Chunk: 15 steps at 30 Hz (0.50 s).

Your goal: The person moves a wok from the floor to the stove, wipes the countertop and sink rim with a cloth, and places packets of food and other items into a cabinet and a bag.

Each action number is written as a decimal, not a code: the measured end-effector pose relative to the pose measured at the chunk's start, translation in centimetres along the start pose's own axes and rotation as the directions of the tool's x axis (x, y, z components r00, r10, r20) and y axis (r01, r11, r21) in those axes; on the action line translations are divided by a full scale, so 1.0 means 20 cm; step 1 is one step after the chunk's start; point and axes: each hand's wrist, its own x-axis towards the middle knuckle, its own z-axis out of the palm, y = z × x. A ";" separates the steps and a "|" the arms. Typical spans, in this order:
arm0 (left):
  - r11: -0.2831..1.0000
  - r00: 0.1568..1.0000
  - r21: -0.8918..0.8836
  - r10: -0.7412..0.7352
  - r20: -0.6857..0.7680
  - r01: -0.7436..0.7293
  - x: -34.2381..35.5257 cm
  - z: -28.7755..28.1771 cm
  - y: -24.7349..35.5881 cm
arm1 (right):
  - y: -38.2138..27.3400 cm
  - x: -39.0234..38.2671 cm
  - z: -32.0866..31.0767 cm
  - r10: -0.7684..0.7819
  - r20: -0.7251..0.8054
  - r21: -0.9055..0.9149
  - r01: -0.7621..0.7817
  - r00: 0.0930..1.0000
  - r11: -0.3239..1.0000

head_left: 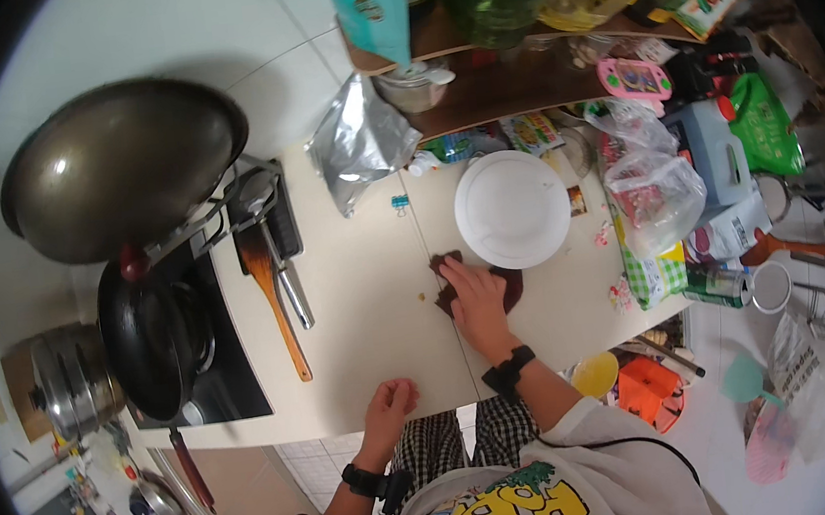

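My right hand (478,299) presses down on a dark brown cloth (513,287) that lies crumpled on the cream countertop (367,302). Parts of the cloth stick out on both sides of the fingers; the rest is hidden beneath them. Just beyond it sits a round white plate (512,209). My left hand (390,413) hovers at the counter's front edge, fingers loosely curled in, with nothing seen in it. Small yellowish crumbs (422,297) lie left of the cloth.
At left, a wok (122,167) and a black frying pan (144,336) stand by the black cooktop (234,377). A wooden spatula (277,307) lies near them. Behind are a silver foil bag (360,142), a teal binder clip (400,201) and a brown shelf (515,86). Plastic bags (662,196) crowd the right.
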 end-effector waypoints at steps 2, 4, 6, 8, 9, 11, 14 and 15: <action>0.997 0.991 -0.022 -0.069 0.118 0.072 -0.05 0.02 -0.12 | 0.02 0.11 0.00 -0.088 0.058 0.018 0.087 0.994 0.996; 0.934 0.930 -0.166 -0.271 0.248 0.316 -0.10 0.08 -0.23 | 0.02 0.22 0.04 -0.195 0.153 0.109 0.180 0.969 0.978; 0.826 0.875 -0.337 -0.338 0.346 0.452 -0.10 0.17 -0.39 | 0.02 0.28 0.06 -0.242 0.097 0.167 0.224 0.965 0.960; 0.666 0.807 -0.473 -0.376 0.456 0.577 -0.05 0.24 -0.62 | -0.01 0.30 0.05 -0.262 0.175 0.266 0.210 0.949 0.941; 0.580 0.813 -0.578 -0.315 0.490 0.574 0.01 0.27 -0.75 | 0.00 0.27 0.08 -0.302 0.115 0.251 0.267 0.946 0.930; 0.510 0.846 -0.702 -0.107 0.522 0.497 0.14 0.30 -0.85 | 0.00 0.17 0.11 -0.350 0.136 0.243 0.311 0.927 0.919; 0.378 0.943 -0.866 -0.071 0.325 0.326 0.24 0.35 -0.76 | -0.01 -0.05 0.08 -0.365 0.173 0.240 0.320 0.915 0.916; 0.379 0.941 -0.864 -0.075 0.329 0.333 0.23 0.35 -0.76 | -0.02 -0.15 0.06 -0.337 0.210 0.229 0.289 0.918 0.930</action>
